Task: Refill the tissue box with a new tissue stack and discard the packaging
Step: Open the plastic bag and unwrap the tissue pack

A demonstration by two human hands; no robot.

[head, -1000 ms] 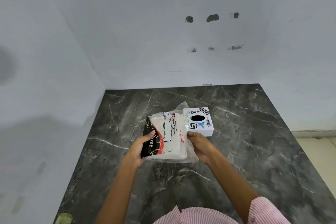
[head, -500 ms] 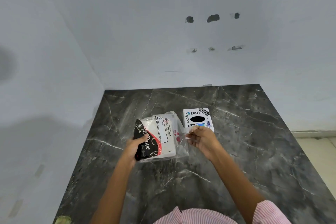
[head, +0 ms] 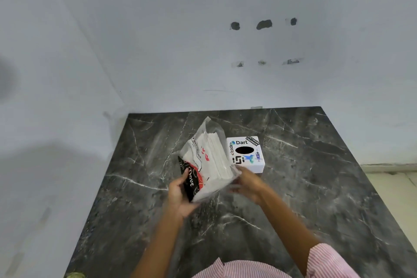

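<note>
Above the dark marble counter (head: 304,187), a clear plastic tissue pack (head: 206,160) is held tilted, its long axis running from the near end by the hands up and away toward the back wall (head: 203,52). The far end, loose and open plastic, points toward the wall and slightly left. The white tissue stack (head: 217,160) shows through the wrapper, and a black and red printed band covers the near left corner. The left hand (head: 180,194) grips that near left corner, fingers closed on the printed band with the thumb on top. The right hand (head: 247,184) holds the near right corner, its fingers curled onto the plastic, though blur hides the exact grip. Just right of the pack, the white tissue box (head: 246,153) sits flat on the counter, its dark oval slot facing up among stickers. Striped pink sleeves (head: 327,259) show at the bottom edge.
</note>
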